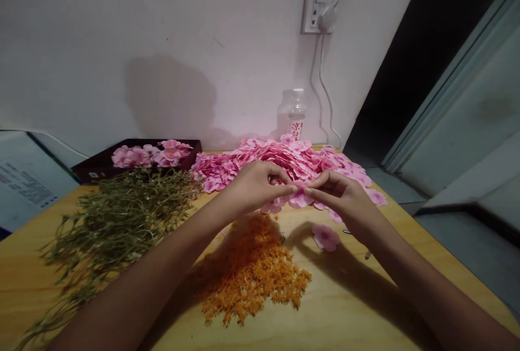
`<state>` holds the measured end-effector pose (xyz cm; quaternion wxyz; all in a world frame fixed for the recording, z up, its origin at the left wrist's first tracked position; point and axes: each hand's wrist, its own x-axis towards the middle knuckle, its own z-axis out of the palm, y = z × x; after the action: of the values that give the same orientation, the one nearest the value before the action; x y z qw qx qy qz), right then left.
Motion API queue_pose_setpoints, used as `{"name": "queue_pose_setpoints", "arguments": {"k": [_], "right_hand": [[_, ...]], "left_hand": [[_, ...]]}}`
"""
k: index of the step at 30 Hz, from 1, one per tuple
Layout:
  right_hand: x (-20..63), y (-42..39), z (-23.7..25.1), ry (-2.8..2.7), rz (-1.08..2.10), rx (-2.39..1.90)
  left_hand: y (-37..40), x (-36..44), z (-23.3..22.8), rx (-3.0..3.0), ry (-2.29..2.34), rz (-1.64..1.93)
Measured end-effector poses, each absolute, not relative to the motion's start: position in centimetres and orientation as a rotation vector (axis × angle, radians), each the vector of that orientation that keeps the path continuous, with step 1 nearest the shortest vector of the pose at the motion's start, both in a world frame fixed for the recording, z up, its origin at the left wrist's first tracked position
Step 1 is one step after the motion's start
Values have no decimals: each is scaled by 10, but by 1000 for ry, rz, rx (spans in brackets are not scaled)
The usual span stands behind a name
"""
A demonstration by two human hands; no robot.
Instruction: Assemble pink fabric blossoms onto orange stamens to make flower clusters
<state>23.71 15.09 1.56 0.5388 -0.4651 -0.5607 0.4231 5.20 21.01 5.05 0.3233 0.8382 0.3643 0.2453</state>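
Observation:
My left hand [260, 184] and my right hand [341, 195] meet above the wooden table [349, 307], both pinching a small pink fabric flower [299, 198] between their fingertips. Just behind them lies a big heap of pink flower petals [284, 162]. Under my right wrist a single pink flower [325, 236] rests on the table. A pile of small orange stamen pieces [252, 270] lies below my hands, and a bundle of green stems [114, 221] spreads at the left.
A dark box [101, 166] with assembled pink flowers stands at the back left. A clear plastic bottle [293, 115] stands by the wall under a socket with a plug [323, 7]. Papers [24, 183] lie far left. The table edge drops at the right.

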Motion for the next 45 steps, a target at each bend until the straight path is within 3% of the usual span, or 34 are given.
{"name": "queue_pose_setpoints", "arguments": {"k": [27,45], "right_hand": [[240,153,10,-1585,915,-1222],[236,154,7,-1267,1065,-1048]], "left_hand": [[210,51,50,2333,953,703],[211,50,48,2213,904,669]]}}
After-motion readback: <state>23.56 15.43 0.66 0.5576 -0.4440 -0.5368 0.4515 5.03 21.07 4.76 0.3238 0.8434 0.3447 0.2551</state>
